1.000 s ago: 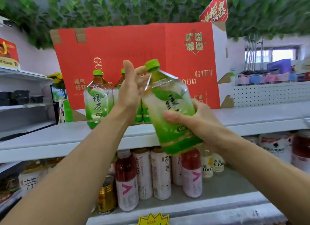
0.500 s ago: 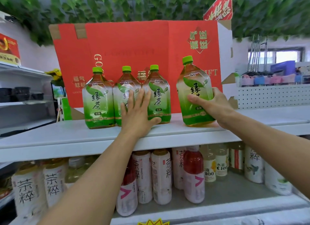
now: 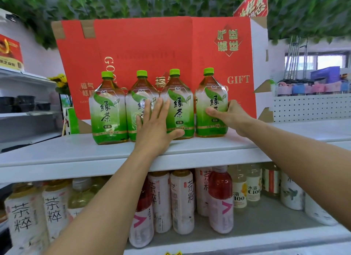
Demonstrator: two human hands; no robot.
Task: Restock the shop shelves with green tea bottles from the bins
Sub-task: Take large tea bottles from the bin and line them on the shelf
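Right grip (image 3: 233,117) of mine is wrapped round the rightmost green tea bottle (image 3: 210,106), which stands upright on the top shelf (image 3: 76,152). My left grip (image 3: 153,129) is spread flat, holding nothing, just pressing on the second bottle (image 3: 136,104) and third bottle (image 3: 179,110). All four sit in a row with the leftmost bottle (image 3: 108,112), just in front of a red gift box (image 3: 152,45).

Shelf (image 3: 57,152): four tea bottles (image 3: 109,112), red box (image 3: 144,45)
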